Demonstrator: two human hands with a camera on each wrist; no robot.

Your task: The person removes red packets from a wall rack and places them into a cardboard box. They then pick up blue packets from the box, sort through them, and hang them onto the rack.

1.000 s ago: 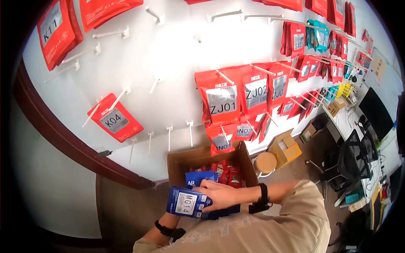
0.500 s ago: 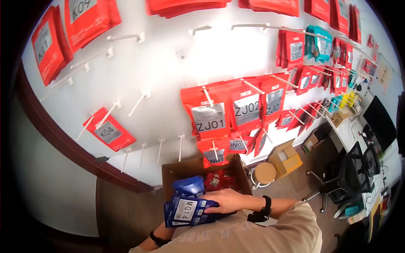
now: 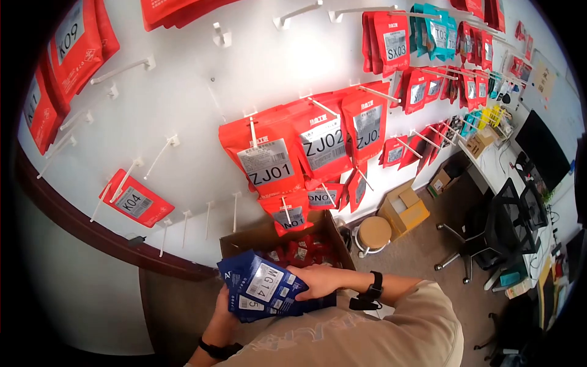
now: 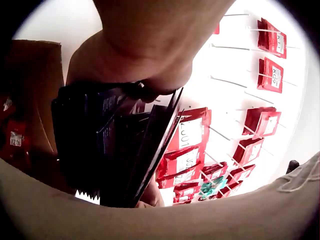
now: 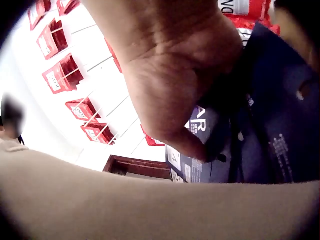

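A stack of dark blue packets [image 3: 260, 286], the top one labelled MG14, is held between both hands in front of the chest, tilted in the head view. My left hand [image 3: 221, 317] grips the stack at its left side, much of it hidden behind the packets. On the other side, my right hand [image 3: 318, 281] holds the packets with its thumb over the front face. Their edges fan apart beneath the left hand [image 4: 135, 55] in the left wrist view. Behind the stack stands an open cardboard box [image 3: 333, 235] with red packets [image 3: 299, 249] inside.
Red packets labelled ZJ01 [image 3: 269, 168] hang on wall hooks above the box, and one K04 packet [image 3: 137, 199] hangs at left. A round stool [image 3: 374, 233] and a yellow carton [image 3: 405, 208] stand right of the box. Farther right is a black office chair [image 3: 498, 220].
The stack has tilted, with its left end raised, and the left hand has come into view at its side. The blue packet seen over the box no longer shows there. The head view has shifted.
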